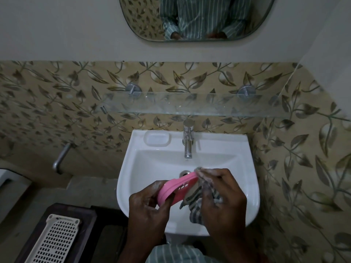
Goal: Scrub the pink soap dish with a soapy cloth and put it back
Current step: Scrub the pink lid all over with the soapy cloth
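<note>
Over the white sink (245,164) I hold the pink soap dish (176,188) tilted on its edge, its near end pinched in my left hand (148,207). My right hand (220,194) grips a grey striped cloth (197,200), wet with suds, and presses it against the far end and inner side of the dish. Part of the cloth hangs down below my right hand. The dish partly covers the drain.
A chrome tap (188,141) stands at the back of the sink, with a moulded soap recess (157,139) to its left. A glass shelf (190,105) and a mirror (197,18) hang above. A white perforated tray (55,240) lies on a dark stand at lower left.
</note>
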Motion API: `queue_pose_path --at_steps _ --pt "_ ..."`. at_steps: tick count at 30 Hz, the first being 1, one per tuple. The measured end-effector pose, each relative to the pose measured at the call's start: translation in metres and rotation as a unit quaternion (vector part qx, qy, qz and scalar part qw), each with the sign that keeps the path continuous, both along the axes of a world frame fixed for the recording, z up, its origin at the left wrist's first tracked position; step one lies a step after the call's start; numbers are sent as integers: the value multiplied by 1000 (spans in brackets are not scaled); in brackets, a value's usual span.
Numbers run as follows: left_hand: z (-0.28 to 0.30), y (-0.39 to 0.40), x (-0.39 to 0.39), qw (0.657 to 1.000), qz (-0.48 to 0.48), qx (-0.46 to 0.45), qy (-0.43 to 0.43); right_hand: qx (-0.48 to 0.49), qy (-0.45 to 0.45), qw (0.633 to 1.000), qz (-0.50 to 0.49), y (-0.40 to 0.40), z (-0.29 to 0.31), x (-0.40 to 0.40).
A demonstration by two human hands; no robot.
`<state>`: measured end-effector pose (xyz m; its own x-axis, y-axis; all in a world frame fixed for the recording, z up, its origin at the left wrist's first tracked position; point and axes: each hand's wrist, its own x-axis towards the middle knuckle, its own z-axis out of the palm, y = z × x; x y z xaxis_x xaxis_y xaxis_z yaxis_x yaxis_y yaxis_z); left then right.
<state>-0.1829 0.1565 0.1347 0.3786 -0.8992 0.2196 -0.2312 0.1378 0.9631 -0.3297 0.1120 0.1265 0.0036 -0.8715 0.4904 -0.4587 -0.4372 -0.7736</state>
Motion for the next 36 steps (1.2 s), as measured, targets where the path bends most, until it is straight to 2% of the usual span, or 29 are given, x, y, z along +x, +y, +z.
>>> queue_pose_path --at_steps 4,11,16,19,22,25,30,34,36 --pt "2 0 0 1000 -8 -1 -24 -61 48 994 80 3 0 4" --pt "0 -1 1 1000 7 -2 3 -11 0 1000 19 -14 -2 -10" --pt "-5 -3 3 1000 12 5 -4 -7 12 1000 10 -15 -1 -10" --pt "-5 -5 5 1000 0 -1 -30 -17 33 997 66 -6 4 0" --pt "-4 -5 6 1000 -8 -18 -13 -51 74 991 100 1 5 8" --pt "-8 -2 8 1000 6 -14 9 -8 42 996 72 -10 2 1" --pt "-12 0 13 1000 4 -8 -25 29 2 1000 9 -16 -2 -2" --pt "-7 -4 8 999 -22 -12 -25 -39 44 994 95 2 3 13" --pt "-7 -4 9 999 -19 -25 -13 -43 57 992 104 -1 1 12"
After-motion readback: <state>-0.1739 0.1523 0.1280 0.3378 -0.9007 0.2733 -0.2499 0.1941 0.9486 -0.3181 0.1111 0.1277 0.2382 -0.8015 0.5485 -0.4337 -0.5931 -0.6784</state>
